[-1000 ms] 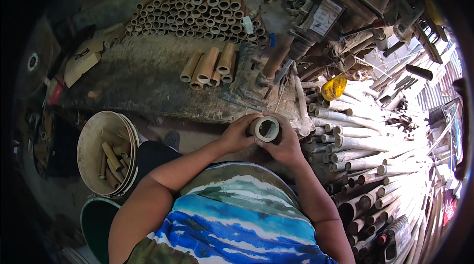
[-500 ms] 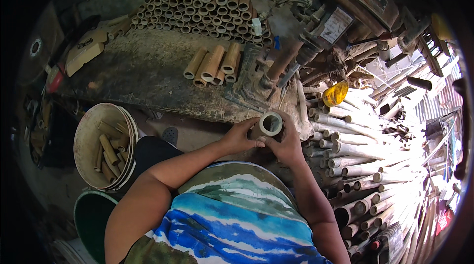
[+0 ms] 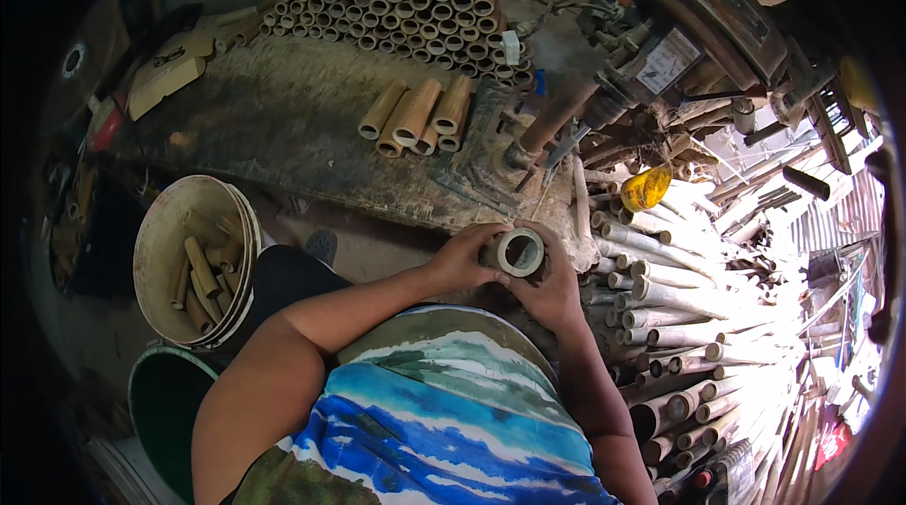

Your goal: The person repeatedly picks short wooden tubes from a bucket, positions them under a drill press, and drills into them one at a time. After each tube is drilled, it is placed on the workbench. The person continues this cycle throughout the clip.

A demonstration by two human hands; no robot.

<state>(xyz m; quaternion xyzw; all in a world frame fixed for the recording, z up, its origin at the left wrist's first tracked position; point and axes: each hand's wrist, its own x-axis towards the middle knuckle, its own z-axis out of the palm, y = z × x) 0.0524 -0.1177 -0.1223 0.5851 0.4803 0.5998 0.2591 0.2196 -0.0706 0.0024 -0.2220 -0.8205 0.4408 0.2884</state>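
Between both hands I hold a short bamboo tube (image 3: 507, 262), its round open end facing up toward me, just off the front edge of the workbench. My left hand (image 3: 464, 260) wraps the tube's left side, thumb near the rim. My right hand (image 3: 554, 286) closes round its right side. The tube's lower part is hidden by my fingers. On the bench beyond lies a small pile of cut bamboo tubes (image 3: 412, 118), next to the metal base (image 3: 481, 170) of a drill press (image 3: 679, 42).
A large stack of bamboo tubes (image 3: 406, 9) stands at the back of the wooden workbench (image 3: 274, 118). To my left are a white bucket (image 3: 156, 250) of bamboo pieces and a green bucket (image 3: 156, 411). Long bamboo poles (image 3: 675, 293) fill the right side, near a yellow object (image 3: 645, 188).
The tube has tilted so that its open end faces me more squarely, and I see further through it. My view has shifted slightly; both hands keep their hold.
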